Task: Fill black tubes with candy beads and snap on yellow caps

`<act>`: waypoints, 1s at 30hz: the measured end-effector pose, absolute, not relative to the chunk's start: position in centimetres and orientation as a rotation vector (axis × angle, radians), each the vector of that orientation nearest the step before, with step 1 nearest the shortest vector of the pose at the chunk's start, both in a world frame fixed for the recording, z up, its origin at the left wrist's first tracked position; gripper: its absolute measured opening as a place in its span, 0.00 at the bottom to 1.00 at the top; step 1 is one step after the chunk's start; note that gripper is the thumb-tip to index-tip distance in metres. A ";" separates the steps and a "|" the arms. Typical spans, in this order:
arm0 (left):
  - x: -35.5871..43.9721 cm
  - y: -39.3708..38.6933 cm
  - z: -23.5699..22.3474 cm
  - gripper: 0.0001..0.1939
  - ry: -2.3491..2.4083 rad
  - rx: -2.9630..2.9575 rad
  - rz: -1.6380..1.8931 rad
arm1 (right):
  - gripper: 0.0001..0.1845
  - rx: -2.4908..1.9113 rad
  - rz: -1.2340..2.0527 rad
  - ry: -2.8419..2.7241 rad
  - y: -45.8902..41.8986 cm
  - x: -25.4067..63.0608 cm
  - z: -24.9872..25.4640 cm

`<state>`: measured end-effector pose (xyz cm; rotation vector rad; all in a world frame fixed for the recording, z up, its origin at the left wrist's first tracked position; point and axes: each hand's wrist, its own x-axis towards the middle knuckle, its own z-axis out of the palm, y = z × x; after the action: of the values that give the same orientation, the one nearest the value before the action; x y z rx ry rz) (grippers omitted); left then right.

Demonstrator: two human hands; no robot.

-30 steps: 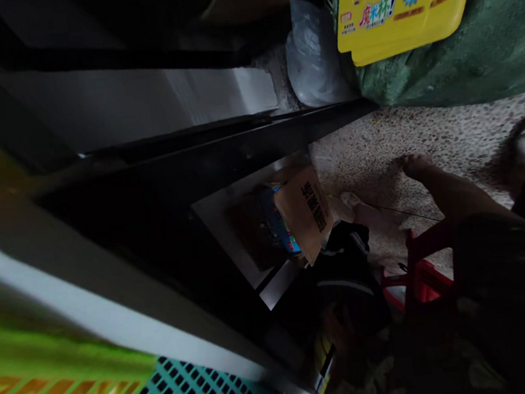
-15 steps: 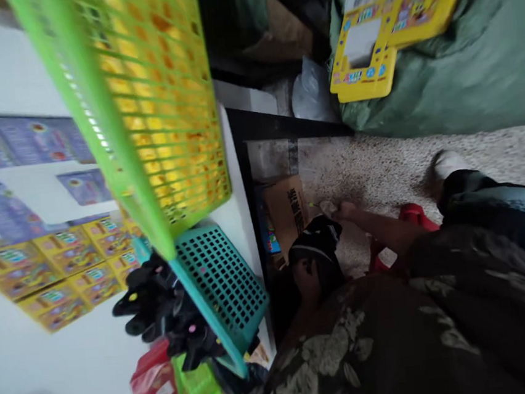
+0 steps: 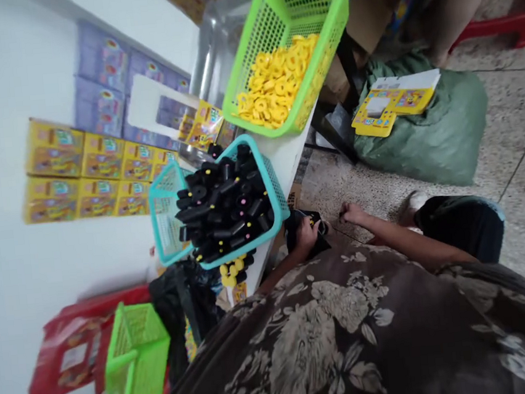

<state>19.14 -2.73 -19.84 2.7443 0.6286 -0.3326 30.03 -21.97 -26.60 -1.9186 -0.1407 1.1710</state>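
Observation:
My left hand (image 3: 307, 237) is at the table's edge, its fingers curled beside a dark, cloth-like thing (image 3: 294, 228). Small yellow bits show at its fingertips; what it grips is too small to make out. A short way right, my right hand (image 3: 352, 213) is closed in a pinch over the floor, with a tiny dark piece at the fingertips. Nearest on the table is a turquoise basket (image 3: 276, 186) heaped with black plastic parts (image 3: 230, 203), some with yellow or pink dots. Behind it, a green basket (image 3: 256, 30) holds yellow ring-shaped pieces (image 3: 279, 84).
Yellow printed boxes (image 3: 100, 197) and purple boxes (image 3: 100, 101) lie in rows on the white table (image 3: 7, 296). A green sack (image 3: 452, 141) with yellow cards (image 3: 376, 125) on it rests on the floor. Another person's leg (image 3: 462, 10) shows near a red stool (image 3: 506, 28).
My view has swung, bringing the insides of both baskets and more of the floor into sight. The right hand stays near the left; the pale piece seen at its fingers earlier no longer shows.

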 end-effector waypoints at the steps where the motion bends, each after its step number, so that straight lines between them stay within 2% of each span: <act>1: 18.9 -3.0 -20.0 0.07 0.611 2.734 -0.328 | 0.10 -1.938 1.163 -0.122 -23.2 29.8 -26.4; 8: 16.4 -3.8 -20.5 0.09 0.599 2.623 -0.159 | 0.16 -1.992 0.895 -0.039 -28.4 28.9 -22.8; 13: 13.4 -2.5 -19.5 0.09 0.661 2.508 0.047 | 0.33 -1.843 0.760 -0.089 -28.0 26.4 -18.7; 16: 11.2 -1.7 -18.8 0.09 0.702 2.422 0.192 | 0.37 -1.755 0.822 -0.162 -26.7 24.0 -16.6; 20: 8.0 -1.3 -17.3 0.10 0.729 2.293 0.401 | 0.39 -1.654 0.923 -0.298 -23.2 21.8 -12.7; 22: 6.2 -1.4 -15.9 0.14 0.711 2.232 0.479 | 0.39 -1.607 0.908 -0.450 -20.9 21.2 -9.9; 26: 2.7 -1.9 -12.1 0.25 0.500 2.138 0.691 | 0.35 -1.592 0.668 -0.859 -16.2 20.0 -4.2; 30: 0.3 -1.8 -8.6 0.25 0.377 2.126 0.844 | 0.31 -1.552 0.550 -1.095 -12.5 18.7 -0.6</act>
<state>0.30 -1.77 -8.60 2.1258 0.3766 0.8443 18.65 -12.53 -0.63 -1.5525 -1.0952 0.5503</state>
